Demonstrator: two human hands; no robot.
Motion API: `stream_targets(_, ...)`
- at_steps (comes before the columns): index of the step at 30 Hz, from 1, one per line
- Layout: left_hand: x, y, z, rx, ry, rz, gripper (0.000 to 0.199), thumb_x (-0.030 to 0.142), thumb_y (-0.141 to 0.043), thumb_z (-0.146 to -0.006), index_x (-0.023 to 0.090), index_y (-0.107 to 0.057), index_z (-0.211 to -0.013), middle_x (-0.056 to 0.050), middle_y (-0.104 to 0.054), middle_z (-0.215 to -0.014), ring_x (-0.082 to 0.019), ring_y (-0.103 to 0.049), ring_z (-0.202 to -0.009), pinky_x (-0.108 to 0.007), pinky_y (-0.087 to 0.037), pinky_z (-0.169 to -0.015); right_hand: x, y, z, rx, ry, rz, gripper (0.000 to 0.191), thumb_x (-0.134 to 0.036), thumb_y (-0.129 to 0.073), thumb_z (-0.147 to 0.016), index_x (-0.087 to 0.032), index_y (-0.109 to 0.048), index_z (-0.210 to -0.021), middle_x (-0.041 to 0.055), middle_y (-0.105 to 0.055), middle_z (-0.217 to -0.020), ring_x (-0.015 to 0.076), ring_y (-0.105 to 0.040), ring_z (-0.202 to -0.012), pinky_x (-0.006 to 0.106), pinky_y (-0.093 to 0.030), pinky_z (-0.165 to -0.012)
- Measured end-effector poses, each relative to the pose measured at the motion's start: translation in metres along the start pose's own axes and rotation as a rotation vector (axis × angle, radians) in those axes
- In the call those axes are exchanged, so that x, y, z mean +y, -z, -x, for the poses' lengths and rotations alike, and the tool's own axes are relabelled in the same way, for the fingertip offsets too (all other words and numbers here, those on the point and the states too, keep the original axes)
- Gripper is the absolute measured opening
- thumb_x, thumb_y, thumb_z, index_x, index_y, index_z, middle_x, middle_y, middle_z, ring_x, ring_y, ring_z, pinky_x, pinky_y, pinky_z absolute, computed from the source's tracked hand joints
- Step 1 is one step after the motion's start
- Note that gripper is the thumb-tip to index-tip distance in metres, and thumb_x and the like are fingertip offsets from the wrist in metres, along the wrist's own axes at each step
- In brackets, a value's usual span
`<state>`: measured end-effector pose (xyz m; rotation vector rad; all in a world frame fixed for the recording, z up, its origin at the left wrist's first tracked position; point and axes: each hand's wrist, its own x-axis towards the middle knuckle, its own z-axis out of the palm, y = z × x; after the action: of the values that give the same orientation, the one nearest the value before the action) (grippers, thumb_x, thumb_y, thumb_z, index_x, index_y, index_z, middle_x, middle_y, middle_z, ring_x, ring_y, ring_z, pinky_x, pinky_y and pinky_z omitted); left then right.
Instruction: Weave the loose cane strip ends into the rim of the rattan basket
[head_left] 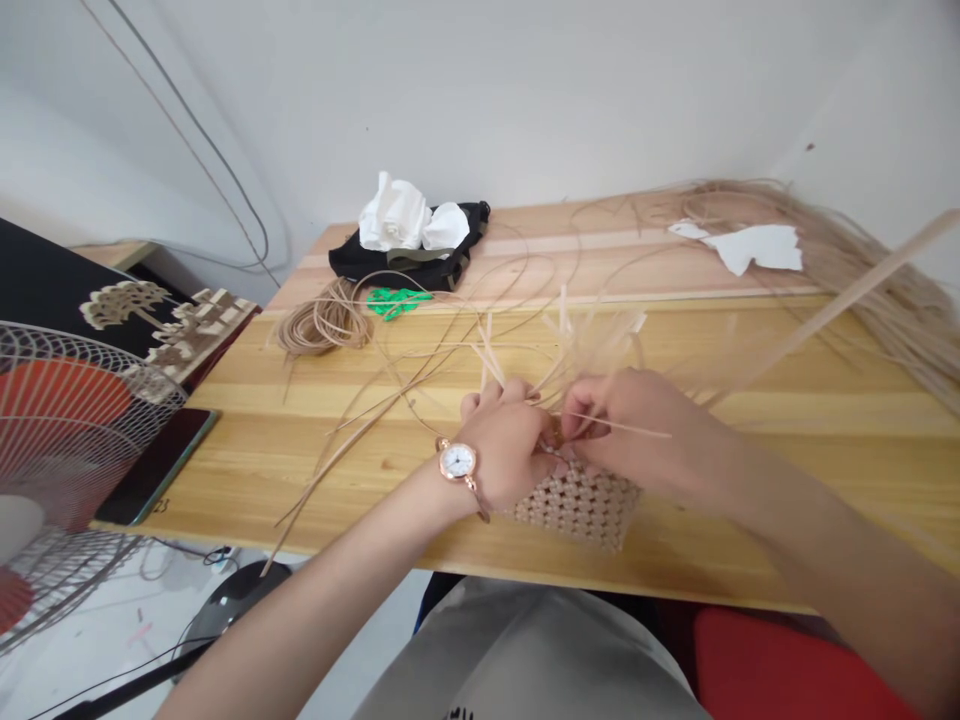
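2 hands [504, 445] [637, 415], 1 wristwatch [457, 460], 1 woven piece [583, 505], 1 phone [159, 468], 1 coil of strands [324, 322], 1 green bundle [397, 302] and, frame left, 1 fan [67, 398].

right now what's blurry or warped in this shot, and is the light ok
In the head view, the right-hand grip and the upright strips beyond it look motion-smeared; in the head view, the watch is crisper; in the head view, light seems soft, without harsh glare on the table; also in the head view, the fan at the left edge looks wide-angle stretched.
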<state>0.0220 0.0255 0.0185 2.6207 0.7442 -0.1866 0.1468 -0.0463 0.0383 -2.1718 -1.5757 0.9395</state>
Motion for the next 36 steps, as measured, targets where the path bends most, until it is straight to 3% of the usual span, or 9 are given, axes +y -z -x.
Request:
stream_targets(7,0.0003,0.0,-0.0026,-0.027,0.029,0.016,0.015,0.036,-0.061,-0.071,0.026,-0.069,-0.078,-0.005,-0.05,-0.094,-0.028,-0.046,-0.096,-0.045,-0.035,-0.084,0.0082,-0.0035,0.0014,0.035,-0.019,-0.096,0.017,-0.007,-0.046,-0.064,-0.019,-0.055,-0.058,-0.0019,-0.059,-0.051,0.0123,-0.054,-0.048,0.02,-0.034,-0.04)
stream_targets(16,0.0036,-0.0003,-0.0035,-0.024,0.056,0.027,0.013,0.034,-0.062,-0.07,0.025,-0.069,-0.077,-0.005,-0.051,-0.098,-0.027,-0.045,-0.098,-0.042,-0.035,-0.083,0.0106,-0.0004,0.0034,-0.028,-0.003,-0.105,0.017,-0.009,-0.043,-0.069,-0.02,-0.054,-0.064,-0.003,-0.059,-0.05,0.0123,-0.054,-0.047,0.02,-0.033,-0.039)
stream_targets(23,0.0032,-0.0001,-0.0014,-0.024,0.047,0.042,0.014,0.036,-0.061,-0.072,0.026,-0.068,-0.078,-0.004,-0.052,-0.101,-0.026,-0.045,-0.101,-0.041,-0.036,-0.084,0.0024,0.0047,0.0017,-0.088,0.098,0.007,0.014,-0.005,-0.054,-0.065,-0.018,-0.055,-0.061,-0.0043,-0.053,-0.053,0.0099,-0.049,-0.051,0.019,-0.031,-0.044)
stream_targets(28,0.001,-0.0015,0.0008,-0.04,0.022,0.074,0.013,0.034,-0.061,-0.072,0.026,-0.067,-0.08,-0.005,-0.05,-0.107,-0.027,-0.044,-0.105,-0.043,-0.035,-0.087,0.0042,0.0054,0.0016,-0.129,0.138,0.094,0.017,-0.003,-0.05,-0.068,-0.017,-0.059,-0.068,-0.0018,-0.059,-0.063,0.0124,-0.052,-0.06,0.022,-0.034,-0.052)
stream_targets(36,-0.0021,-0.0027,0.0041,-0.032,-0.001,0.1,0.013,0.028,-0.058,-0.072,0.025,-0.066,-0.082,-0.007,-0.049,-0.109,-0.027,-0.043,-0.107,-0.045,-0.035,-0.089,0.0036,0.0059,0.0019,-0.11,0.211,0.077,0.021,-0.001,-0.046,-0.07,-0.017,-0.059,-0.067,-0.0032,-0.058,-0.058,0.01,-0.052,-0.054,0.019,-0.034,-0.05)
